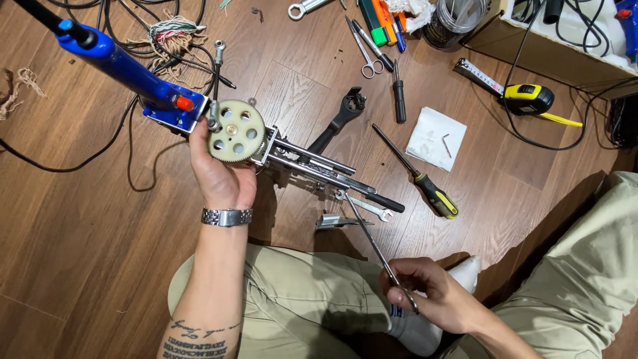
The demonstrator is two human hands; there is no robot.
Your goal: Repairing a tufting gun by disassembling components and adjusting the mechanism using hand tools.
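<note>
Seated on wooden floor (86,252), khaki-trousered legs spread, white sock showing. Left hand (222,174), steel watch on wrist, grip closed round a mechanical assembly (232,136) held up off the floor: blue handle body (119,66) running to upper left with a red button, cream plastic gear (236,131) with round holes facing the camera, chrome rails (312,166) jutting toward lower right. Right hand (428,292) low near the knee, grip pinched on a thin metal rod tool (375,247), shaft angled up-left, tip ending just beside the rail end; contact there cannot be told. On floor under the assembly: small combination wrench (369,207) and a small metal bracket (335,221). Right of those, yellow-black screwdriver (419,176) lying diagonal. Black open-jaw wrench (342,116) just behind the rails. Further back: scissors (365,50), black-handled driver (398,93), white paper square (435,138) with a small hex key on it, yellow tape measure (528,98) with blade pulled out, markers (382,20), wire spool (455,20). Black cables (126,26) tangled at upper left, cardboard box (551,56) at upper right.
</note>
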